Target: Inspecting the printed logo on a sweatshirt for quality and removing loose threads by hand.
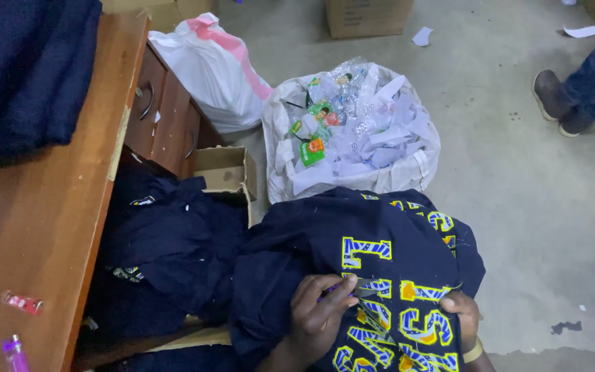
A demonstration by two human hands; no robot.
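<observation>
Down at six o'clock, the navy garment (366,269) lies soft and light over the lap; left hand (321,310) pinches what may be a small purple-handled tool against the lettering, right hand (464,318) clamps the cloth edge, the best hold.

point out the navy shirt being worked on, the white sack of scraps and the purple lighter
navy shirt (311,238), head view, plain cloth above the lettering
white sack (421,165), head view, right rim
purple lighter (14,353), head view, middle of its body, on the wooden desk
</observation>
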